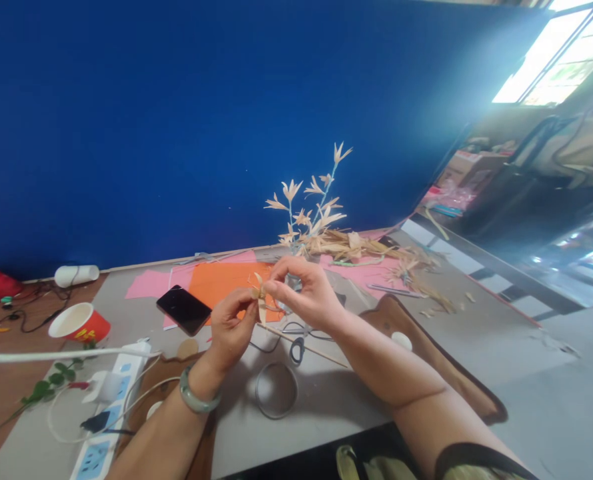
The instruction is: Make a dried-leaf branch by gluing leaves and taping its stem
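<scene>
My left hand (231, 327) and my right hand (304, 293) meet above the table, both pinching a small straw-coloured leaf piece (260, 297). The left fingers curl under it, and the right thumb and forefinger press it from above. A green bangle (196, 398) sits on my left wrist. Just behind the hands stands a stem of pale straw leaves (311, 207), with a heap of loose dry leaves (371, 250) to its right.
Orange paper (221, 280) and pink paper (149, 283) lie under a black phone (183, 309). A red paper cup (79, 324), a power strip (104, 427), scissors (296, 343), a wire ring (276, 390) and a thin stick (316, 352) are nearby. A blue wall (201, 120) backs the table.
</scene>
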### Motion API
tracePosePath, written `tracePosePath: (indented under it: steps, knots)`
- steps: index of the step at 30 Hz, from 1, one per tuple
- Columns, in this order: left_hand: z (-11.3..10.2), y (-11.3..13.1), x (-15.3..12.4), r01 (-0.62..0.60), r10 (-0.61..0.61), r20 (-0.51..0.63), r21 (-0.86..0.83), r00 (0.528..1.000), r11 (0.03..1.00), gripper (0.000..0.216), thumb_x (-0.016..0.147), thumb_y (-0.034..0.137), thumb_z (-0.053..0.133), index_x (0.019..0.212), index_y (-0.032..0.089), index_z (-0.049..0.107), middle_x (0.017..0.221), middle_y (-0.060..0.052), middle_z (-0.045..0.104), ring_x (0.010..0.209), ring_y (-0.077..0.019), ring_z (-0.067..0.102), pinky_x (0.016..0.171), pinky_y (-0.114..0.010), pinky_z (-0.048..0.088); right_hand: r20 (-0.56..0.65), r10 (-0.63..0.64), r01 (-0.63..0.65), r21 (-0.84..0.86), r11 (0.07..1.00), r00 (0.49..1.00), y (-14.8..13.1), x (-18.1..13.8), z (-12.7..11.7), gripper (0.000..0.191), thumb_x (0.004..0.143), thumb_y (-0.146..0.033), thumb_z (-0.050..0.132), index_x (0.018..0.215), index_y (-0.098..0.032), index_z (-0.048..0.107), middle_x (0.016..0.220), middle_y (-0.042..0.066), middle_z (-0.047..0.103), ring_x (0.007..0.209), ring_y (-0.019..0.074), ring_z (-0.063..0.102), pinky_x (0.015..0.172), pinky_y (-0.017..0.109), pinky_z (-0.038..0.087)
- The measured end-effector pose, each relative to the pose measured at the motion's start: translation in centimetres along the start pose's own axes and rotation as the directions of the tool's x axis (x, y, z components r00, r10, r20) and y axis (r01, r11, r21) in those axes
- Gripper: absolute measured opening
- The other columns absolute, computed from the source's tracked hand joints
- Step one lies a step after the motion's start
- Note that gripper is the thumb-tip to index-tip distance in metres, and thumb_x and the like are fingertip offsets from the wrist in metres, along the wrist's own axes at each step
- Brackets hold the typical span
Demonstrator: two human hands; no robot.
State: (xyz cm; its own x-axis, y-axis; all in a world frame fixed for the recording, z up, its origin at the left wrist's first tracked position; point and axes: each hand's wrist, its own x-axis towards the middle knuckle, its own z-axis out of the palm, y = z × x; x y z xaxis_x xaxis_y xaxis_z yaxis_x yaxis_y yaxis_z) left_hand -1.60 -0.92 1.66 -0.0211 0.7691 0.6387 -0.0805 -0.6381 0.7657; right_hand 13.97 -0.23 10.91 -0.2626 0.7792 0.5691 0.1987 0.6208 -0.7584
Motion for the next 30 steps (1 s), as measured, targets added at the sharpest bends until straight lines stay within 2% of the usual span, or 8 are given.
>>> tracePosePath:
  steps: [5,8,13,16,19,22,25,30]
  knots:
    - [0.1,-0.1,0.0,-0.005,0.005,-0.014,-0.003,1.000,1.000,0.009,0.085,0.021,0.063,0.091,0.018,0.069,0.071,-0.001,0.061,0.057,-0.0096,0.056,0.056,-0.023,0.047,-0.016,-0.005,0.005,-0.036,0.999,1.000,-0.5,-0.2,0.2,0.022,0.079,-0.027,0.066,0.062,-0.017,0.056,0.061,0.000,0.061,0.058,0.0104,0.051,0.061,0.027,0.042]
    - [0.0,-0.2,-0.1,-0.027,0.027,-0.019,-0.004,0.999,1.000,0.008,0.085,0.020,0.063,0.091,0.019,0.068,0.074,-0.001,0.062,0.057,-0.0089,0.056,0.056,-0.023,0.048,-0.030,-0.018,0.018,0.005,1.000,0.999,-0.6,-0.2,0.2,0.026,0.078,-0.034,0.069,0.063,-0.017,0.057,0.063,0.001,0.062,0.061,0.0116,0.054,0.062,0.027,0.042]
    - [-0.1,-0.4,-0.1,-0.020,0.021,-0.021,0.021,1.000,1.000,0.011,0.085,0.017,0.062,0.094,0.019,0.068,0.080,-0.002,0.064,0.061,-0.0101,0.058,0.058,-0.024,0.049,-0.027,-0.002,0.006,0.138,0.990,1.000,-0.1,-0.2,-0.1,0.030,0.085,-0.043,0.062,0.070,-0.017,0.059,0.068,0.003,0.062,0.065,0.0128,0.056,0.063,0.028,0.043]
    - [-0.1,-0.2,0.0,-0.055,0.055,-0.011,0.035,0.998,0.998,0.011,0.085,0.016,0.061,0.094,0.019,0.068,0.080,-0.002,0.064,0.061,-0.0099,0.058,0.057,-0.024,0.049,-0.020,-0.018,0.020,0.114,0.993,1.000,0.2,-0.4,-0.3,0.030,0.075,-0.045,0.072,0.072,-0.018,0.059,0.069,0.001,0.061,0.066,0.0132,0.056,0.064,0.029,0.044]
    - [-0.1,0.0,0.1,-0.095,0.095,-0.006,0.050,0.995,0.994,0.011,0.085,0.014,0.061,0.092,0.019,0.068,0.080,-0.002,0.064,0.063,-0.0100,0.059,0.060,-0.024,0.049,-0.068,-0.109,0.109,0.007,0.994,0.992,0.1,-0.6,-0.1,0.032,0.064,-0.041,0.081,0.071,-0.019,0.059,0.070,0.000,0.063,0.067,0.0138,0.056,0.068,0.031,0.043]
    - [-0.1,0.0,0.0,-0.072,0.073,-0.021,0.045,0.997,0.996,0.008,0.085,0.017,0.062,0.090,0.018,0.068,0.080,-0.002,0.064,0.061,-0.0099,0.058,0.058,-0.024,0.048,-0.130,-0.188,0.171,-0.128,0.977,0.974,0.0,-0.8,0.3,0.020,0.071,-0.026,0.076,0.069,-0.019,0.057,0.067,-0.001,0.064,0.065,0.0130,0.056,0.071,0.033,0.041]
    - [0.1,-0.2,-0.1,-0.021,0.023,-0.054,0.024,0.998,0.999,0.008,0.084,0.022,0.064,0.089,0.018,0.068,0.077,-0.002,0.064,0.058,-0.0095,0.056,0.057,-0.024,0.048,-0.146,-0.207,0.186,-0.141,0.972,0.968,-0.1,-1.0,0.7,0.013,0.075,-0.013,0.064,0.068,-0.019,0.055,0.067,-0.001,0.065,0.064,0.0127,0.056,0.071,0.033,0.040]
    - [0.4,0.6,0.4,0.039,-0.043,-0.107,-0.041,0.993,0.998,0.006,0.081,0.023,0.068,0.083,0.018,0.066,0.070,0.000,0.060,0.056,-0.0090,0.054,0.057,-0.023,0.048,-0.157,-0.161,0.149,-0.087,0.985,0.974,0.3,-1.4,0.8,0.017,0.080,-0.019,0.064,0.068,-0.020,0.053,0.066,0.000,0.062,0.066,0.0144,0.056,0.070,0.034,0.042]
